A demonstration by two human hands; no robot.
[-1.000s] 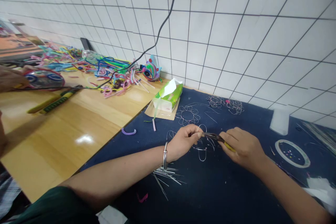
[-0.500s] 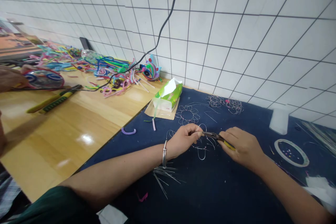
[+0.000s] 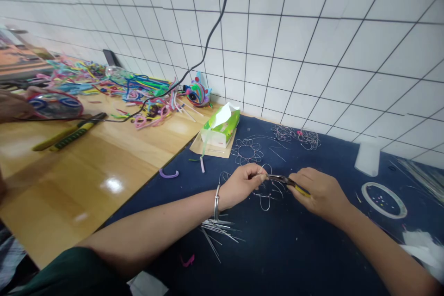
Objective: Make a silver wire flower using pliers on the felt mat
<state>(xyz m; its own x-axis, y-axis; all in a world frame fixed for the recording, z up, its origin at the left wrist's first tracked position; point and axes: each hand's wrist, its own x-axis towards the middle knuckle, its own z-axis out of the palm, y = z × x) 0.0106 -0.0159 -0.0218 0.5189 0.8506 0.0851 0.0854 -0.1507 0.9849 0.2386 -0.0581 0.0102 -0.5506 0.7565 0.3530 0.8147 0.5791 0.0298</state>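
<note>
Between thumb and fingers, my left hand [image 3: 243,184] pinches a piece of looped silver wire [image 3: 265,202], whose loops spread below and beside the fingertips. My right hand [image 3: 317,192] is wrapped around the yellow-and-black handles of a pair of pliers [image 3: 282,179]. The pliers' dark jaws meet the wire right at my left fingertips; whether they are fully closed is too small to tell. Behind my left hand lies a flower-shaped wire ring [image 3: 247,151]. A bunch of straight wire pieces [image 3: 218,230] rests below my left wrist.
A green tissue pack [image 3: 221,125] stands at the mat's back left. Tangled wire shapes [image 3: 296,136] lie by the wall. A round dish of beads [image 3: 384,200] is at right. On the wooden table are pipe cleaners [image 3: 145,92], large pliers [image 3: 74,132] and another person's hand [image 3: 14,105].
The view has shifted very slightly. Both hands keep their places on the wire and the pliers, with little other visible movement.
</note>
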